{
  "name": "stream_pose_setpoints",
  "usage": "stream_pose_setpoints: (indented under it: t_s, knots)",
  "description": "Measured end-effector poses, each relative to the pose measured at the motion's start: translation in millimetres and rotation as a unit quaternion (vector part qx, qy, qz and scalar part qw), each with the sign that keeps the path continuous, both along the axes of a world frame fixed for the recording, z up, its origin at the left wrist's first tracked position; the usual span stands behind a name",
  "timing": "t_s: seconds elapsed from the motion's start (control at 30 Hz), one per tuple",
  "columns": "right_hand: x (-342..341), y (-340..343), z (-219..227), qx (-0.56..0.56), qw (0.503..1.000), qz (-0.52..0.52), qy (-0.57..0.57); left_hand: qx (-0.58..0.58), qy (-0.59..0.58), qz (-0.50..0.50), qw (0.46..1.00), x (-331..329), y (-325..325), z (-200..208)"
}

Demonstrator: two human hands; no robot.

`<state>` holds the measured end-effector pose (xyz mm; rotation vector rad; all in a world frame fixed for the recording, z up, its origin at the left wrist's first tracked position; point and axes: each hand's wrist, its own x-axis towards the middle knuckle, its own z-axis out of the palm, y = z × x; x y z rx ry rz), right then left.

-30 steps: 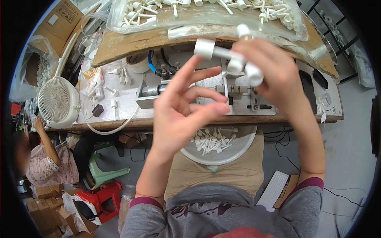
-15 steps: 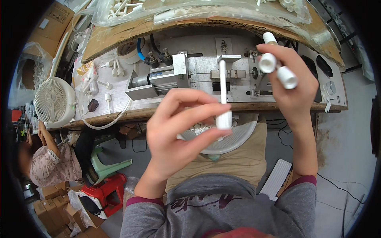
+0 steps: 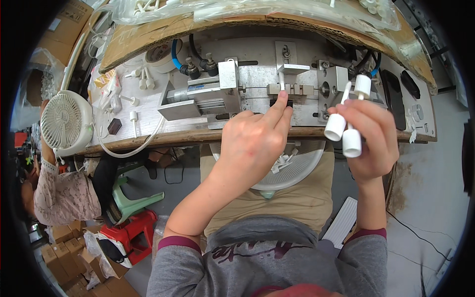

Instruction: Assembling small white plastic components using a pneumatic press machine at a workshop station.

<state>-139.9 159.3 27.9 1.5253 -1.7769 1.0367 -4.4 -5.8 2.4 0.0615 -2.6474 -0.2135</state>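
At the bottom of the frame is a grey short-sleeved shirt with maroon cuffs (image 3: 282, 247), and above it a round white mesh basket (image 3: 297, 181) rests over khaki trousers (image 3: 267, 210), with small white plastic pieces (image 3: 282, 163) inside.

The left hand (image 3: 255, 141) reaches up through the centre, its index fingertip at the lower visible end of a thin white plastic stick (image 3: 281, 79). That stick lies at a small notched metal block (image 3: 304, 89) in the upper centre; whether the left grip pinches it cannot be told. At right of centre, the right hand (image 3: 373, 143) has its grip closed around a bunch of white plastic sticks with cylindrical caps (image 3: 336, 126); three caps show, two toward the lower edge and one above the fingers.

Beyond the hands, a silver metal clamping device with a cylinder (image 3: 208, 94) sits on the white-topped table (image 3: 148, 104), left of the block. A round white fan (image 3: 67, 121) stands at the left. Across the top runs a brown cardboard sheet (image 3: 237, 28), bearing a clear plastic bag (image 3: 173, 16) of white pieces.
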Motion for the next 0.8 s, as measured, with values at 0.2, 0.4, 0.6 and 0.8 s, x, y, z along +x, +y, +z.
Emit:
stream_pose_setpoints:
  t_s: [0.2,0.4,0.6,0.8]
  knots:
    - [17.2,9.4,-12.9,0.036,0.995,-0.049,0.085,0.291,0.122,-0.096,0.944,17.1,2.6,9.0]
    - [42.0,6.0,-18.4,0.013,0.998,0.017,0.066,0.324,0.222,-0.139,0.909,38.6,27.0,15.2]
    - [78.1,-4.5,3.8,-0.030,0.993,0.093,0.065,0.321,0.241,-0.114,0.909,75.3,38.1,23.2]
    - [103.6,-4.3,18.6,-0.062,0.995,0.025,0.074,0.281,0.284,-0.064,0.914,107.3,42.4,20.0]
